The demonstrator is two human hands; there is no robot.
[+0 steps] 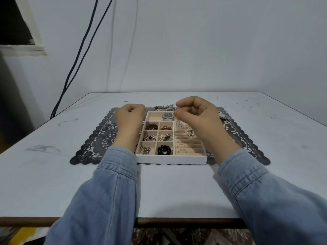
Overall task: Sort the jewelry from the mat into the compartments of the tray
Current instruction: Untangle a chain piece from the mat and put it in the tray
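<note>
Black lace mat (pixel 99 138) is spread on table (pixel 53 183) | left hand (pixel 130 117) is curled beside tray (pixel 169 160), whether anything is held cannot be told | loose jewelry (pixel 163 107) is seen on mat behind tray | watch (pixel 168 116) is kept in tray's far compartment | silver dangling piece (pixel 177 122) is pinched by right hand (pixel 196 119) above tray's ring slots

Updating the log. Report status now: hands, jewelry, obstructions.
Right hand pinching thin silver piece over tray, beside watch. Left hand curled at tray's far-left corner, contents unseen. More jewelry on mat behind tray. Nothing blocking.
</note>
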